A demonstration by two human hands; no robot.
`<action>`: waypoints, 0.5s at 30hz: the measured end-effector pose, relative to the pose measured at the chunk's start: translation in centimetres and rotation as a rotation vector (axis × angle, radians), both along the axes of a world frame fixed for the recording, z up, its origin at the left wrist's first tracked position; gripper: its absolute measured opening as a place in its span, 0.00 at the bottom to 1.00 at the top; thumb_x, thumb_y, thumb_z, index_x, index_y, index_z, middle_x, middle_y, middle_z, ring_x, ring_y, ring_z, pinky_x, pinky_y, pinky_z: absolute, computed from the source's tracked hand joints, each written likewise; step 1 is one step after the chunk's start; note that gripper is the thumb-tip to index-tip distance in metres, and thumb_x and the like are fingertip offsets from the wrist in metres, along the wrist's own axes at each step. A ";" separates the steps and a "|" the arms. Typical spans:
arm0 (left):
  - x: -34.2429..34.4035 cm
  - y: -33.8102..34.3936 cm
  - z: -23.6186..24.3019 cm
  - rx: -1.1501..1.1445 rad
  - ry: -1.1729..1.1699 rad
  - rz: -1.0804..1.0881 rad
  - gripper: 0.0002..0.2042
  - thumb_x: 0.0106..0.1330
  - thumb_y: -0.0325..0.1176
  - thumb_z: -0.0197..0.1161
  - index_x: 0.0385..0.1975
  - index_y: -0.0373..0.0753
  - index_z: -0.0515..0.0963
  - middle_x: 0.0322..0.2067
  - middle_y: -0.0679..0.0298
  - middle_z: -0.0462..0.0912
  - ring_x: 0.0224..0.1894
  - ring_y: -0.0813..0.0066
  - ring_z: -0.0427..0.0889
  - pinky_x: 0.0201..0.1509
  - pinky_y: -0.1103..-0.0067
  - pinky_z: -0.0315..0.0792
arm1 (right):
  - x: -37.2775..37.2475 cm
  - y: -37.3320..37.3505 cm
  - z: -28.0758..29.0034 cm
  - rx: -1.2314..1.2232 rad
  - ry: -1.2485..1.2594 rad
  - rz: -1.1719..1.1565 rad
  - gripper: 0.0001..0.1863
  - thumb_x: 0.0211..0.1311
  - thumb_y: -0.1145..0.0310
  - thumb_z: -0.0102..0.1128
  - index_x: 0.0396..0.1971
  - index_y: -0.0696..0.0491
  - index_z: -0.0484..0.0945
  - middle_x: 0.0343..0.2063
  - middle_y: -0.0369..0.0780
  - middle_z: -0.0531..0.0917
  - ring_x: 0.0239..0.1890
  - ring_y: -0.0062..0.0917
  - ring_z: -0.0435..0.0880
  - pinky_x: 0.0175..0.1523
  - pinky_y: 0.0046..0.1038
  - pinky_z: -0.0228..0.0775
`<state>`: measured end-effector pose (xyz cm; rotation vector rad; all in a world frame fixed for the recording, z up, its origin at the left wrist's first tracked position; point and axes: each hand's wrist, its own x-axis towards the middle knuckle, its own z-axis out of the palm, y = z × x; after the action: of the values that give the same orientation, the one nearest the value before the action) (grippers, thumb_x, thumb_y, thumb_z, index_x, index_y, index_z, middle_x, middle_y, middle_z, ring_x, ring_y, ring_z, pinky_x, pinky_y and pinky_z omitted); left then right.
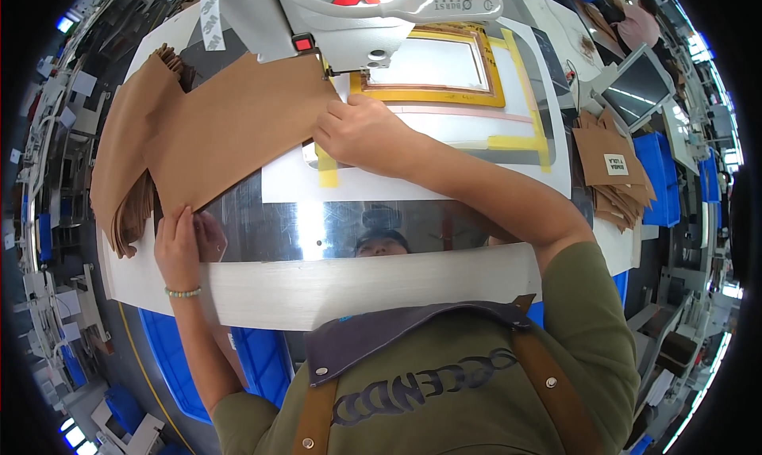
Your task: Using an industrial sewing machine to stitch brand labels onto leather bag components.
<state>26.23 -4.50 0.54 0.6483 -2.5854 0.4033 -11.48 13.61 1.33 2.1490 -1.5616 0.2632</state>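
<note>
A wide brown sheet of fabric or leather-like material (238,118) slants across the left of the work table, its right end close under the head of a white sewing machine (349,26). With fingers bent, my right hand (365,134) pinches that right end just below the needle area. My left hand (178,245) grips the sheet's near lower corner between thumb and fingers. To the left, the sheet meets a folded-over pile of the same brown pieces (123,161). A yellow-edged frame (444,99) with a white window lies right of the needle.
Under the frame is a white board (381,187) with yellow tape strips. A shiny metal plate (278,225) forms the near table surface, reflecting my hand. Stacked brown pieces with a white label (611,157) sit at right, beside a blue bin (657,177) and a screen (637,88).
</note>
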 end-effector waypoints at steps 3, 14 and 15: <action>0.4 -0.8 0.2 0.019 -0.028 0.001 0.15 0.59 0.21 0.65 0.47 0.33 0.85 0.45 0.58 0.87 0.45 0.58 0.86 0.48 0.69 0.82 | -0.4 0.8 0.6 -0.057 0.052 -0.004 0.05 0.53 0.70 0.70 0.30 0.49 0.82 0.32 0.33 0.80 0.40 0.24 0.82 0.40 0.25 0.74; -16.7 -1.2 1.2 -0.006 -0.059 -0.508 0.19 0.59 0.23 0.65 0.52 0.33 0.85 0.42 0.60 0.82 0.42 0.61 0.81 0.49 0.69 0.78 | -9.4 13.3 3.1 0.011 0.069 -0.269 0.03 0.53 0.73 0.65 0.27 0.50 0.79 0.32 0.36 0.79 0.40 0.26 0.82 0.40 0.28 0.74; -18.4 -1.0 1.2 -0.016 -0.075 -0.599 0.20 0.59 0.23 0.65 0.53 0.33 0.85 0.42 0.60 0.81 0.42 0.62 0.81 0.49 0.69 0.78 | -10.3 14.8 3.3 0.051 0.117 -0.323 0.03 0.51 0.73 0.65 0.26 0.50 0.79 0.32 0.35 0.79 0.41 0.26 0.82 0.41 0.28 0.75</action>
<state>7.79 -5.50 1.70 -0.1639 -2.6788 0.2488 -21.75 28.40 4.63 1.8725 -1.8290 -0.0084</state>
